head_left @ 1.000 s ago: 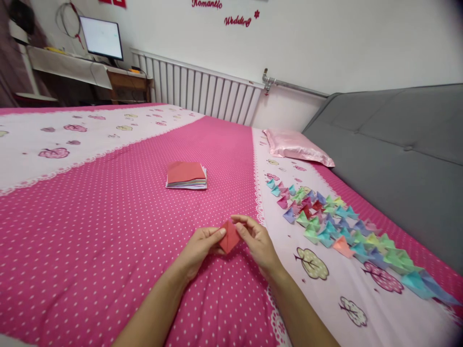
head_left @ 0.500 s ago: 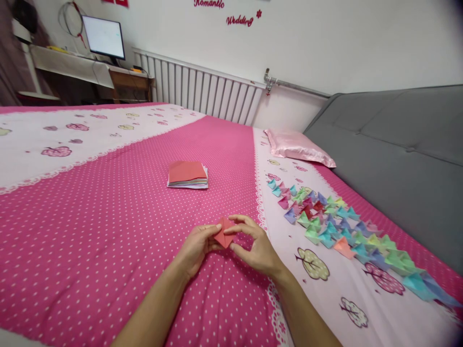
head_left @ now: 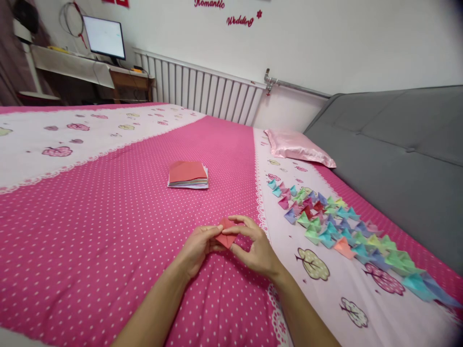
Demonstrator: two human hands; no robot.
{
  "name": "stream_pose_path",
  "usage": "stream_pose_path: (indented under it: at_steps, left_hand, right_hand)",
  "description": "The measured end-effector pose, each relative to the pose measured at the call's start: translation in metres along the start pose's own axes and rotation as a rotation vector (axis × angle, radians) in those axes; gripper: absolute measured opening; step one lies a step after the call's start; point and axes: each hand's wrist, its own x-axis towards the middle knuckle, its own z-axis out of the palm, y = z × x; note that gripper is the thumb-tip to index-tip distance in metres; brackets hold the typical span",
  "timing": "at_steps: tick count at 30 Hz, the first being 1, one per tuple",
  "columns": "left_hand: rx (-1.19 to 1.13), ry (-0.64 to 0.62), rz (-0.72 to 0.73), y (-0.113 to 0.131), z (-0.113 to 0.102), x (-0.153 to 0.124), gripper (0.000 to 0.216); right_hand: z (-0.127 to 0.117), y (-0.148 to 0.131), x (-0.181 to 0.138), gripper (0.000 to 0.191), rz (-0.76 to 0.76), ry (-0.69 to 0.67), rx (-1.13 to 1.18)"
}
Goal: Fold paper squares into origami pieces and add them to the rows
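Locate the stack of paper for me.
In the head view, the stack of paper lies a little left of centre on the dotted pink bedspread, beyond the left hand and the folded red paper.

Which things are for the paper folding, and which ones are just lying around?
For the folding:
- red folded paper
- paper stack
- folded paper boats

Just around:
- pink satin pillow
- computer monitor
- white radiator

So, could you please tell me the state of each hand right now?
Left hand: closed, holding the folded red paper.
Right hand: touching the same paper; whether it grips cannot be told.
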Motion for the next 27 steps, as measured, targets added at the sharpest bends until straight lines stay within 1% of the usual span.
stream_pose_path:
  at_steps: [2, 6, 10, 13, 15, 17, 20, 23, 25, 27]
  left_hand:
    - [0.012, -0.015, -0.006, 0.000, 0.000, 0.000, 0.022]
    - [0.012, -0.078, -0.006, -0.001, -0.001, 0.000, 0.024]
    - [-0.042, -0.152, 0.000, 0.000, 0.000, -0.002, 0.028]
    - [0.035, -0.188, 0.021, 0.002, 0.002, -0.004, 0.026]
    - [0.130, -0.181, 0.056, 0.001, 0.004, -0.004, 0.022]
    - [0.197, -0.166, 0.080, 0.001, 0.005, -0.004, 0.023]
    - [0.216, -0.157, 0.081, -0.001, 0.006, -0.003, 0.029]
    - [0.198, -0.152, 0.083, -0.002, 0.007, -0.002, 0.031]
    - [0.195, -0.148, 0.086, -0.002, 0.007, -0.002, 0.031]
    - [0.194, -0.147, 0.089, -0.002, 0.007, -0.002, 0.032]
  right_hand:
    - [0.001, 0.002, 0.000, 0.027, 0.029, 0.030, 0.018]
    - [0.006, 0.004, 0.000, 0.014, 0.137, 0.115, 0.107]
    - [0.011, 0.004, 0.001, 0.013, 0.230, 0.198, 0.200]
    - [0.012, 0.004, 0.001, 0.014, 0.262, 0.220, 0.259]
    - [0.012, 0.003, 0.001, 0.015, 0.271, 0.216, 0.272]
    - [0.011, 0.002, 0.001, 0.016, 0.275, 0.211, 0.271]
    - [0.010, 0.002, 0.002, 0.017, 0.260, 0.207, 0.261]
    - [0.010, 0.001, 0.002, 0.018, 0.232, 0.203, 0.274]
    - [0.012, 0.002, 0.001, 0.017, 0.251, 0.235, 0.296]
    - [0.013, 0.002, 0.001, 0.016, 0.288, 0.299, 0.317]
